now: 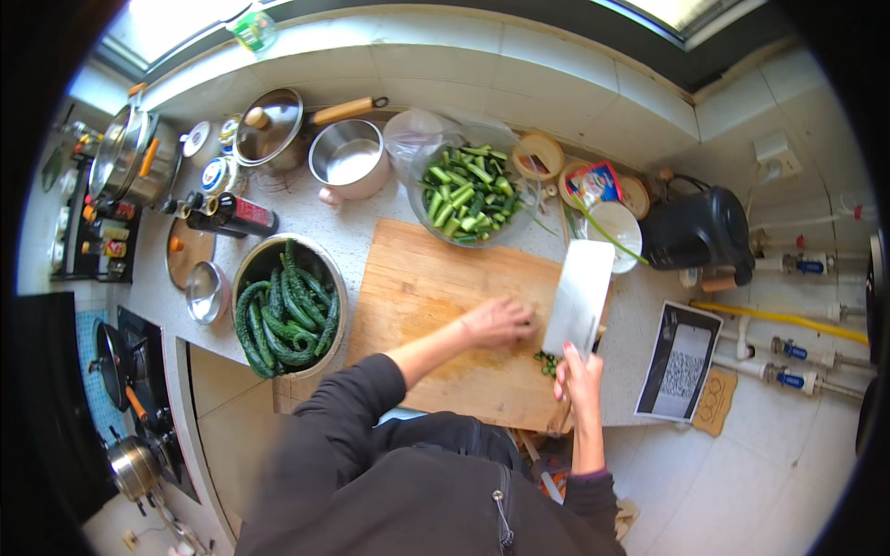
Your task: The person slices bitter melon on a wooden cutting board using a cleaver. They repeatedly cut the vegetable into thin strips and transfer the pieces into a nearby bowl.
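My right hand (581,381) grips a cleaver, its broad steel blade (578,295) raised over the right edge of a wooden cutting board (417,271). Small green cucumber end pieces (548,364) lie on the board beside that hand. My left hand (498,322) is over the board, left of the blade, slightly blurred, with its fingers apart and nothing visible in them. Behind the board, a clear bowl (532,198) holds cut cucumber sticks (462,194). To the left, whole dark green cucumbers (292,313) fill a round metal pot (341,278).
A pink saucepan (351,160), a lidded pan (271,132) and dark bottles (240,214) stand back left. At right are a white bowl (615,226) with a green stalk across it, a black kettle (695,226) and a sheet with a printed code (680,361). A stove (146,389) is far left.
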`<state>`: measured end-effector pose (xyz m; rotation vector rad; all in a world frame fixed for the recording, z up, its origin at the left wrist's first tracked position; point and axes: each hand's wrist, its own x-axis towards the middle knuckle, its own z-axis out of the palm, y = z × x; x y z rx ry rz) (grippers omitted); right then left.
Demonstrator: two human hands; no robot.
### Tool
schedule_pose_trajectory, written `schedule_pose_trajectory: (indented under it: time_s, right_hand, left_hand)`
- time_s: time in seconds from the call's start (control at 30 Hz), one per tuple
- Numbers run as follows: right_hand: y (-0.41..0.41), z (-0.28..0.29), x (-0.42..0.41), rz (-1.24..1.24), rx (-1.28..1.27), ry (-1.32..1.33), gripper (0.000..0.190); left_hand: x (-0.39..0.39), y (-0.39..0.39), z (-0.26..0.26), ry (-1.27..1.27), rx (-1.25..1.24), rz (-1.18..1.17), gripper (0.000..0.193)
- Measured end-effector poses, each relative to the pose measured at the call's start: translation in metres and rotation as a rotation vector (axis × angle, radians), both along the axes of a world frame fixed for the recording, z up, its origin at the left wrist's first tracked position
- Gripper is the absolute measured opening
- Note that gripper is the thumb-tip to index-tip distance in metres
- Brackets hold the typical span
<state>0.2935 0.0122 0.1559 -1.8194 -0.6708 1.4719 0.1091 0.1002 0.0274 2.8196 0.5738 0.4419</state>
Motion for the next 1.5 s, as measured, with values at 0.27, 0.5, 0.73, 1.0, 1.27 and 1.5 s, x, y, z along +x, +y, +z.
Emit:
schedule_pose_trajectory:
  time_s: [0.27,0.5,0.73,1.0,1.27,1.5]
  right_hand:
    - [-0.061,-0.005,0.012,-0.031,-0.079,0.051,0.044]
    - [-0.071,-0.009,0.009,-0.008,-0.064,0.044,0.034]
    - [-0.068,-0.017,-0.004,0.082,-0.079,0.054,0.037]
    - [-0.052,-0.019,-0.034,0.279,-0.088,0.049,0.034]
    - [-0.054,-0.020,-0.055,0.362,-0.079,0.057,0.043]
    - [-0.065,-0.013,-0.044,0.281,-0.035,0.053,0.039]
  left_hand:
    - [0.005,0.011,-0.006,-0.249,-0.311,0.253,0.026]
    - [-0.065,0.134,0.066,-0.193,-0.101,0.889,0.058]
    - [-0.110,0.048,0.096,-0.537,0.055,0.998,0.014]
    - [-0.270,-0.059,0.092,-0.030,0.027,1.631,0.027]
    - [-0.282,-0.037,0.076,0.027,-0.145,1.755,0.028]
    - [-0.213,-0.023,0.137,-0.744,-0.217,1.402,0.029]
